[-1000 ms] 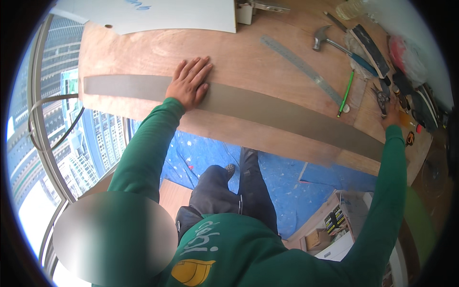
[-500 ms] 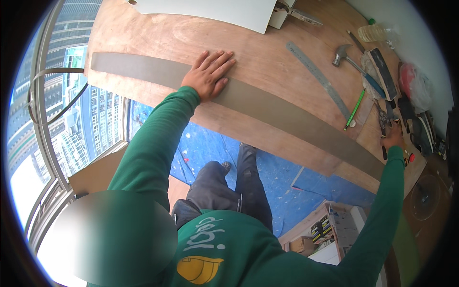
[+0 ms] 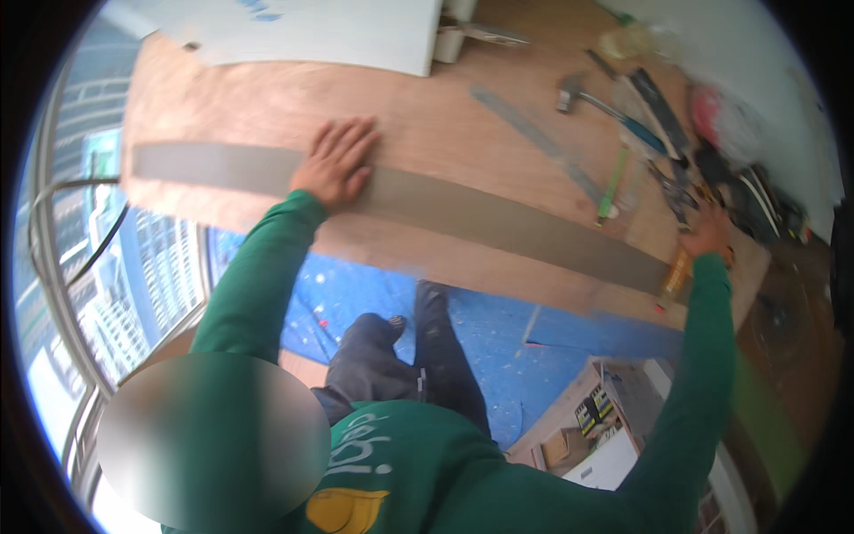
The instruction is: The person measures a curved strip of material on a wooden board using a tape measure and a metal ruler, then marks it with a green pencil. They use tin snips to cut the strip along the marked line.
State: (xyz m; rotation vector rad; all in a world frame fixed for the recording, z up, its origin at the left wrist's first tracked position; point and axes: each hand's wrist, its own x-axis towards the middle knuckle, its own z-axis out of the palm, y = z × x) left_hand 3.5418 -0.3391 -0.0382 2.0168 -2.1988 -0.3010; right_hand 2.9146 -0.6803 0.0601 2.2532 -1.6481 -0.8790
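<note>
A long grey-brown strip (image 3: 498,224) runs lengthwise along the near part of the wooden worktop (image 3: 391,102). My left hand (image 3: 334,165) presses flat on its left half, fingers stretched toward the far side. At the strip's right end, my right hand (image 3: 707,231) has its fingers curled round an elongated orange-yellow tool (image 3: 678,272). The tool sticks out below the palm, over the strip's end; blur and the hand hide its exact kind. Dark-jawed pliers (image 3: 673,198) lie just beyond those fingers.
A claw hammer (image 3: 614,111), metal ruler (image 3: 538,142), green pencil-like stick (image 3: 612,185) and dark-topped block (image 3: 658,111) lie to the right. A white panel (image 3: 320,36) sits at the back. Below are blue floor sheeting (image 3: 498,356) and an open box (image 3: 578,423).
My view has shifted, so the worktop sits farther left. My right hand has drawn slightly back from the tools, and the orange-yellow tool now shows under it. My left hand stays on the strip.
</note>
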